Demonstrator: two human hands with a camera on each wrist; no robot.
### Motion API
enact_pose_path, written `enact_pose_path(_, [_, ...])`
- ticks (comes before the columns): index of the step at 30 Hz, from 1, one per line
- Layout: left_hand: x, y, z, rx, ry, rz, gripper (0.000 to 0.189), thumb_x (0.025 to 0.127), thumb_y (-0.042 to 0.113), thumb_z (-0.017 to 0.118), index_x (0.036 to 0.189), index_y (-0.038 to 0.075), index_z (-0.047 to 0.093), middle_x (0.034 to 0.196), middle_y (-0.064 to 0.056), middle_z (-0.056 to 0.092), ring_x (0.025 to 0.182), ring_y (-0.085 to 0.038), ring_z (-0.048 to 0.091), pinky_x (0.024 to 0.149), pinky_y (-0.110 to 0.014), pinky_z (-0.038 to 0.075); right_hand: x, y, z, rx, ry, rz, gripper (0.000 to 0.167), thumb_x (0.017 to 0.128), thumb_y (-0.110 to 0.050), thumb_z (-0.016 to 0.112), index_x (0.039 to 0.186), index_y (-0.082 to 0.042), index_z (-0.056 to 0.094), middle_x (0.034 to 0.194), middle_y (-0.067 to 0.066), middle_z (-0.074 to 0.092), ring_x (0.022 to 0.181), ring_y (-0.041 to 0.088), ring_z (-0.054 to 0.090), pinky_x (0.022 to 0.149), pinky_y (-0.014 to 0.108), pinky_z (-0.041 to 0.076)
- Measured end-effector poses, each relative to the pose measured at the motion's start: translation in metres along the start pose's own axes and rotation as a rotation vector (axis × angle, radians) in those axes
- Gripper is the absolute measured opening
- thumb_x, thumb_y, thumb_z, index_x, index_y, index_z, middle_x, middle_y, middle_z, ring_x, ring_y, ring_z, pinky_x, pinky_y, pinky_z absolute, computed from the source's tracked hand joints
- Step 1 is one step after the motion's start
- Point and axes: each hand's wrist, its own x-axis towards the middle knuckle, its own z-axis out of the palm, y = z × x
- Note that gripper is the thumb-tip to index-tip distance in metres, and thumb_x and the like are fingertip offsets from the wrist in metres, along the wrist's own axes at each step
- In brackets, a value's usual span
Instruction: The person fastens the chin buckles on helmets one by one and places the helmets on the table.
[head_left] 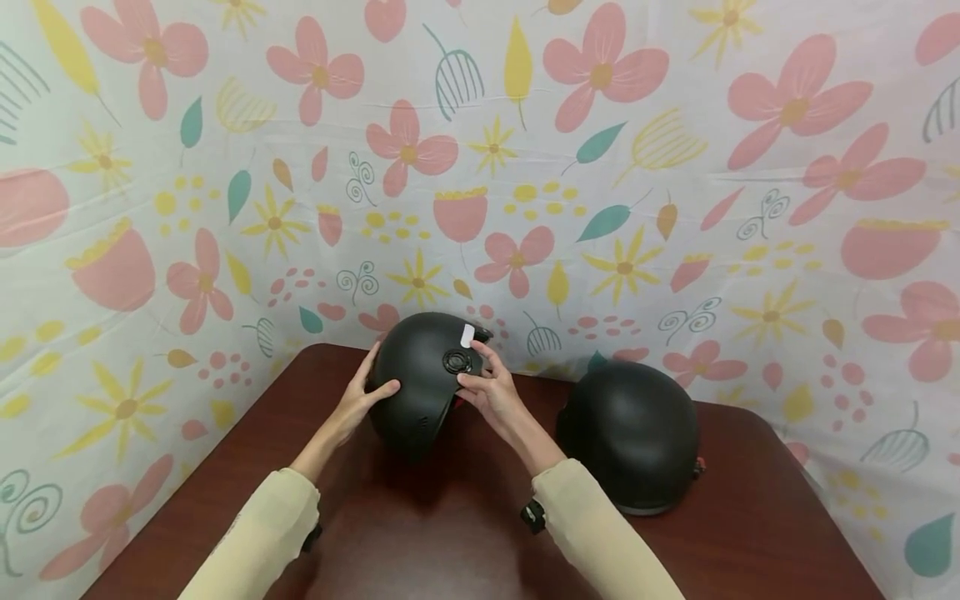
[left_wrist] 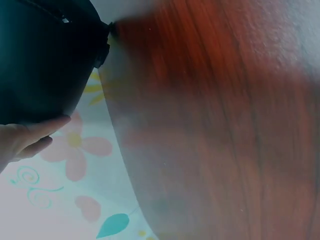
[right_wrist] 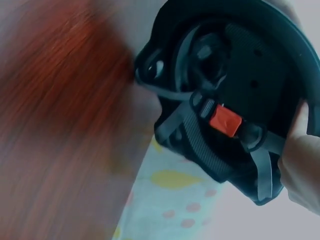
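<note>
A matte black helmet (head_left: 416,400) is held up over the far part of the table, tilted onto its side. My left hand (head_left: 356,407) grips its left side, thumb on the outer shell and fingers round behind. On the opposite side my right hand (head_left: 497,393) holds the edge, close to a round black fitting (head_left: 457,361) and a small white label (head_left: 467,336). The right wrist view looks into the hollow, where dark padding, grey straps and a red buckle (right_wrist: 226,120) show. Much of my left hand's fingers is hidden behind the shell in the head view.
A second black helmet (head_left: 630,437) sits dome up on the right of the dark red-brown table (head_left: 420,542), with a small red piece (head_left: 701,467) at its rim. Flower-patterned cloth (head_left: 517,150) hangs right behind the table and along its sides.
</note>
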Motion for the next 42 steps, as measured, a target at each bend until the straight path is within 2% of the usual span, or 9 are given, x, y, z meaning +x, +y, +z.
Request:
enact_pose_path(5, [0.004,0.007,0.007,0.018,0.011,-0.037,0.084,0.095,0.024,0.060,0.158,0.031,0.005,0.166,-0.008,-0.001,0.153,-0.038,0.003,0.116,-0.067,0.013,-0.001,-0.006,-0.012,-0.088,-0.030,0.010,0.070,0.093,0.008,0.051,0.153,-0.018,0.028,0.130,0.012,0.048,0.089,0.008,0.064,0.082,0.025,0.054])
enact_pose_path(11, [0.007,0.009,0.011,0.080,0.017,-0.030,0.089,0.092,0.030,0.064,0.158,0.030,0.006,0.165,-0.015,0.001,0.151,-0.040,0.004,0.114,-0.069,0.014,0.000,-0.009,-0.026,-0.242,-0.044,-0.005,0.067,0.094,0.001,0.055,0.152,-0.023,0.031,0.128,0.012,0.049,0.094,0.009,0.061,0.084,0.024,0.053])
enact_pose_path(19, [0.006,0.004,0.013,0.094,0.027,-0.054,0.084,0.093,0.031,0.063,0.157,0.035,0.009,0.164,-0.012,-0.001,0.150,-0.041,0.005,0.113,-0.071,0.015,-0.001,-0.007,-0.041,-0.633,0.052,-0.064,0.060,0.094,-0.023,0.065,0.148,-0.033,0.041,0.109,0.004,0.051,0.086,0.017,0.048,0.076,0.028,0.043])
enact_pose_path(24, [0.003,0.004,0.012,0.085,0.020,-0.049,0.083,0.094,0.034,0.062,0.158,0.033,0.009,0.164,-0.013,-0.001,0.150,-0.043,0.005,0.112,-0.072,0.016,-0.004,-0.013,-0.043,-0.794,0.024,-0.101,0.061,0.093,-0.028,0.066,0.149,-0.031,0.041,0.092,0.002,0.052,0.080,0.019,0.044,0.071,0.030,0.039])
enact_pose_path(29, [-0.007,0.027,0.014,0.065,-0.013,-0.083,0.084,0.094,0.028,0.060,0.159,0.027,0.007,0.163,-0.016,-0.003,0.150,-0.045,0.004,0.112,-0.072,0.016,-0.010,-0.020,-0.042,-0.882,-0.017,-0.117,0.062,0.094,-0.031,0.066,0.150,-0.031,0.039,0.068,-0.002,0.043,0.064,0.016,0.038,0.064,0.029,0.035])
enact_pose_path(33, [-0.012,0.038,0.015,0.068,-0.038,-0.095,0.085,0.094,0.026,0.059,0.159,0.024,0.005,0.163,-0.017,-0.006,0.149,-0.046,0.003,0.112,-0.072,0.016,-0.007,-0.017,-0.045,-0.940,0.026,-0.167,0.059,0.092,-0.034,0.068,0.146,-0.034,0.045,0.084,0.007,0.039,0.073,0.020,0.034,0.069,0.032,0.032])
enact_pose_path(36, [-0.012,0.037,0.015,0.082,-0.052,-0.090,0.087,0.094,0.026,0.061,0.159,0.022,0.004,0.163,-0.018,-0.008,0.149,-0.046,0.002,0.111,-0.073,0.016,-0.008,-0.018,-0.046,-0.964,0.032,-0.217,0.060,0.091,-0.028,0.069,0.147,-0.025,0.046,0.122,0.013,0.039,0.105,0.027,0.041,0.085,0.040,0.038])
enact_pose_path(39, [-0.009,0.029,0.015,0.099,-0.070,-0.080,0.090,0.092,0.027,0.064,0.159,0.022,0.004,0.162,-0.018,-0.009,0.149,-0.047,-0.001,0.110,-0.075,0.015,-0.008,-0.020,-0.048,-0.977,0.012,-0.287,0.060,0.091,-0.019,0.070,0.146,-0.013,0.046,0.154,0.015,0.026,0.139,0.035,0.029,0.107,0.054,0.036])
enact_pose_path(42, [-0.004,0.014,0.014,0.111,-0.081,-0.068,0.091,0.091,0.028,0.066,0.159,0.026,0.004,0.162,-0.017,-0.011,0.149,-0.047,-0.002,0.109,-0.076,0.014,-0.010,-0.022,-0.050,-0.988,-0.023,-0.297,0.064,0.090,-0.018,0.070,0.147,-0.009,0.043,0.160,0.010,0.028,0.149,0.034,0.022,0.115,0.058,0.028])
